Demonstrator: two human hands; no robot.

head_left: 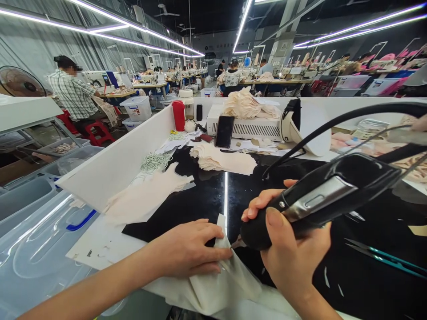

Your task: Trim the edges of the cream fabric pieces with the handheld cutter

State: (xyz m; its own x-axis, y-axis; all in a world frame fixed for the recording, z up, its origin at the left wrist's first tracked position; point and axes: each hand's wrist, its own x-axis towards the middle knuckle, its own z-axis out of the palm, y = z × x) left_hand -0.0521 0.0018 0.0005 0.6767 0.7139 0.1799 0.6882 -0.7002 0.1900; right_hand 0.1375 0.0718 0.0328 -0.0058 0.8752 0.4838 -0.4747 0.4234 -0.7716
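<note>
Left hand (187,249) is lying flat, fingers spread, pinning the cream fabric piece (227,278) at the table's (200,195) near edge; right hand (290,253) is gripping the black iron (320,195), tip touching fabric. I'd be keeping fingertips clear, cloth taut.

Bench top (200,200) was glossy black, walled by white partitions left and far. Near edge: cream cloth (227,284). Left: cut cream piece (147,195), coiled cord (155,162) behind it. Centre far: stack of cream pieces (222,160), phone (224,131) propped against white machine (247,126), red bottle (179,115) far left. Right near: teal tweezers (387,258).
</note>
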